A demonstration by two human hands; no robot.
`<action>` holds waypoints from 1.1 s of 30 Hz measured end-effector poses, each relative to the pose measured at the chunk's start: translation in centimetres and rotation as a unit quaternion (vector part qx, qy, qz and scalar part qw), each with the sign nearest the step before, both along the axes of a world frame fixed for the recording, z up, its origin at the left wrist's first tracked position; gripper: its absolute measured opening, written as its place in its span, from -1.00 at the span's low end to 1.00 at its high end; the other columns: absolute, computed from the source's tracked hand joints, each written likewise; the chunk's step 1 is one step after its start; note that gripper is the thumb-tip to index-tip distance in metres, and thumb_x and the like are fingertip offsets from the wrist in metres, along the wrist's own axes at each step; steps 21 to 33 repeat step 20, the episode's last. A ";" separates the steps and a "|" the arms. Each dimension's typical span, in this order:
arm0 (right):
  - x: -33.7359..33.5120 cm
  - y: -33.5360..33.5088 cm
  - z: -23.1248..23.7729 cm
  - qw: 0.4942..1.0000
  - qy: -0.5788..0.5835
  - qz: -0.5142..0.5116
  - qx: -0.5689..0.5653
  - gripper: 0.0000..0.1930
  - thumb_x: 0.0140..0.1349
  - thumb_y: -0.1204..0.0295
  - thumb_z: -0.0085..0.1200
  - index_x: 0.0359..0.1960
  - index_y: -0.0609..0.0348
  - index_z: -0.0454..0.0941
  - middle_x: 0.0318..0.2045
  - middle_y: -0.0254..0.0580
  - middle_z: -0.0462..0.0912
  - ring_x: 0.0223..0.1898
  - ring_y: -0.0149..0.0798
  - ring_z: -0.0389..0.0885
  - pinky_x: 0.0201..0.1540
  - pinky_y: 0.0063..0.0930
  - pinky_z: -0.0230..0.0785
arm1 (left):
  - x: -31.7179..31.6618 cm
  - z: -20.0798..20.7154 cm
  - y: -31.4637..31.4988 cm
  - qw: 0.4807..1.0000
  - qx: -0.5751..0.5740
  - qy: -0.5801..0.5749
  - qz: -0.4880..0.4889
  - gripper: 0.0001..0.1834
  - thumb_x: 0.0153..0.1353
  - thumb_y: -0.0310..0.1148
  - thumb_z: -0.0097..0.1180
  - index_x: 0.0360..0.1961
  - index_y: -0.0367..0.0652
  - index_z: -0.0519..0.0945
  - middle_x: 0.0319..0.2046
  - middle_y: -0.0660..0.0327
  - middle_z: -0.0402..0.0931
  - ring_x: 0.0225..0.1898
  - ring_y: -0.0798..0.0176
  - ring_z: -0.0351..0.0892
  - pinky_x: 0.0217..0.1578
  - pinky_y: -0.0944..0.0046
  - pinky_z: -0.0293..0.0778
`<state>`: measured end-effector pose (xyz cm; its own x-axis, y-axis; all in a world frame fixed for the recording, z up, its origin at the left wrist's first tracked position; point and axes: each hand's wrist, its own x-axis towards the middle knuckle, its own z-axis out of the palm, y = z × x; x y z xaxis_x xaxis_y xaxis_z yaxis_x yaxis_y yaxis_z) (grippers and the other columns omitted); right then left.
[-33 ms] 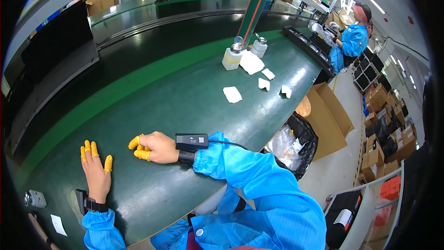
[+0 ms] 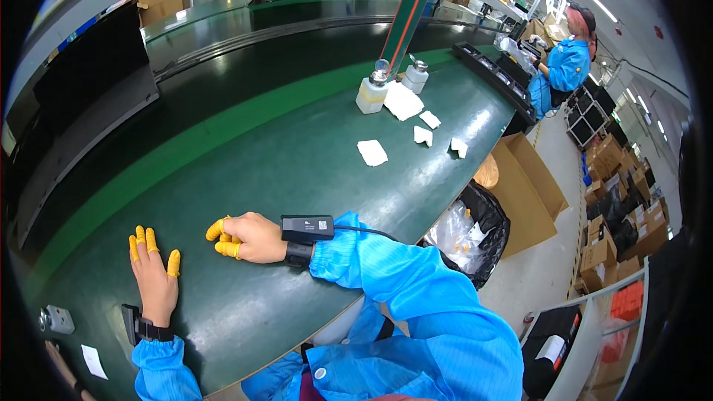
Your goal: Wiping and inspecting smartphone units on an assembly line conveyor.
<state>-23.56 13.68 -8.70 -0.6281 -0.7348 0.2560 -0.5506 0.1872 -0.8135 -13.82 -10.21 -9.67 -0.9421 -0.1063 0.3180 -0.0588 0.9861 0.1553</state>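
My left hand (image 2: 156, 282) rests on the green work table (image 2: 290, 171) with its fingers stretched out and apart, nothing in it. Yellow finger cots cover several of its fingertips. To its right, my right hand (image 2: 258, 238) lies on the table with the fingers curled in, also in yellow cots. No object shows in that hand, though its palm is turned out of sight. A black box-shaped device (image 2: 307, 227) with a cable is strapped at my right wrist, and a similar dark device (image 2: 131, 323) sits at my left wrist.
White bottles (image 2: 372, 94) stand by a green post (image 2: 408, 15), with white cloths (image 2: 372, 153) nearby. Another small bottle (image 2: 57, 319) and a white slip (image 2: 93, 362) lie left. A dark panel (image 2: 89, 89) stands far left. A lined bin (image 2: 483, 230) and a co-worker (image 2: 568, 63) are right.
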 end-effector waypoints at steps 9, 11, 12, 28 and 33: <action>0.1 -0.1 -0.1 1.000 -0.005 0.007 -0.004 -0.71 0.17 0.44 0.13 -0.09 0.31 0.54 -0.30 0.03 0.67 -0.36 -0.11 0.68 -0.27 -0.37 0.50 | 0.2 0.1 0.1 1.000 0.007 0.005 0.005 -0.53 0.29 -0.26 0.02 0.03 -0.50 0.37 0.24 -0.20 0.16 0.31 -0.28 0.05 0.34 -0.09 -0.05; 0.0 -0.1 -0.3 1.000 0.006 0.006 -0.008 -0.71 0.17 0.44 0.13 -0.09 0.31 0.54 -0.30 0.04 0.67 -0.36 -0.12 0.68 -0.27 -0.37 0.50 | 0.2 0.1 0.0 1.000 0.006 -0.004 0.007 -0.53 0.29 -0.26 0.02 0.02 -0.51 0.37 0.23 -0.20 0.16 0.31 -0.28 0.06 0.34 -0.10 -0.05; 0.0 -0.1 -0.4 1.000 0.016 0.004 -0.012 -0.71 0.17 0.44 0.12 -0.09 0.32 0.54 -0.30 0.04 0.67 -0.36 -0.12 0.68 -0.27 -0.37 0.50 | 0.1 0.0 0.1 1.000 0.006 -0.012 0.009 -0.53 0.29 -0.26 0.02 0.01 -0.51 0.37 0.23 -0.20 0.16 0.31 -0.28 0.06 0.34 -0.10 -0.05; 0.2 0.1 0.8 1.000 -0.026 0.010 0.011 -0.70 0.17 0.44 0.12 -0.06 0.29 0.54 -0.32 0.03 0.68 -0.38 -0.17 0.69 -0.28 -0.40 0.50 | 0.1 -0.1 0.0 1.000 0.012 0.003 0.002 -0.53 0.28 -0.29 0.05 0.02 -0.50 0.36 0.23 -0.19 0.16 0.31 -0.28 0.05 0.35 -0.11 -0.07; 0.2 0.1 0.8 1.000 -0.026 0.010 0.011 -0.70 0.17 0.44 0.12 -0.06 0.29 0.54 -0.32 0.03 0.68 -0.38 -0.17 0.69 -0.28 -0.40 0.50 | 0.1 -0.1 0.0 1.000 0.012 0.003 0.002 -0.53 0.28 -0.29 0.05 0.02 -0.50 0.36 0.23 -0.19 0.16 0.31 -0.28 0.05 0.35 -0.11 -0.07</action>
